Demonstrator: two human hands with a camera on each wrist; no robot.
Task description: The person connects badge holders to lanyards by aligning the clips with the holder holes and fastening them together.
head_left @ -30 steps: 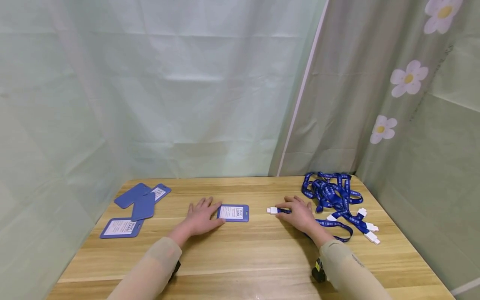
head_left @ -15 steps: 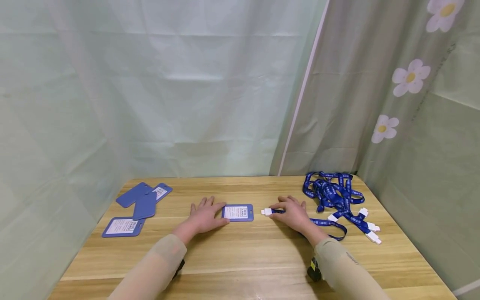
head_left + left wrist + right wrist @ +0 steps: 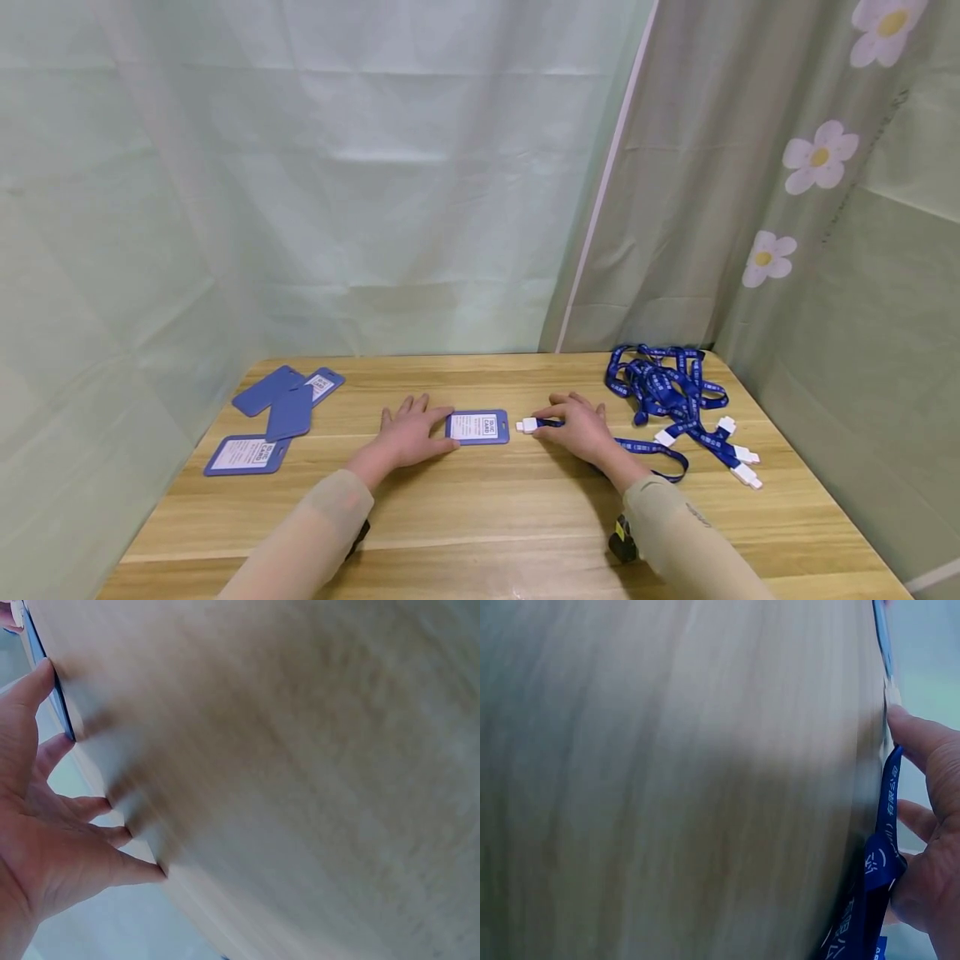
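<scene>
A blue ID card holder (image 3: pixel 477 427) lies flat on the wooden table, its slotted end facing right. My left hand (image 3: pixel 408 437) pinches its left end between thumb and index finger; in the left wrist view the other fingers (image 3: pixel 140 868) are spread with tips on the table. To the right, my right hand (image 3: pixel 581 432) holds a dark blue lanyard (image 3: pixel 885 859) just behind its white plastic clip (image 3: pixel 528 426). The clip points at the holder's slot with a small gap between. The strap runs under the palm and loops out beyond the wrist.
Several more blue card holders (image 3: pixel 289 412) lie at the table's left, some overlapping. A tangled pile of blue lanyards (image 3: pixel 660 385) with white clips (image 3: pixel 746 475) sits at the right. Pale curtains (image 3: pixel 405 208) stand behind and beside the wooden table (image 3: pixel 450 533).
My left hand has slid the card holder slightly right. My right hand has moved left with the lanyard, narrowing the gap between clip and holder.
</scene>
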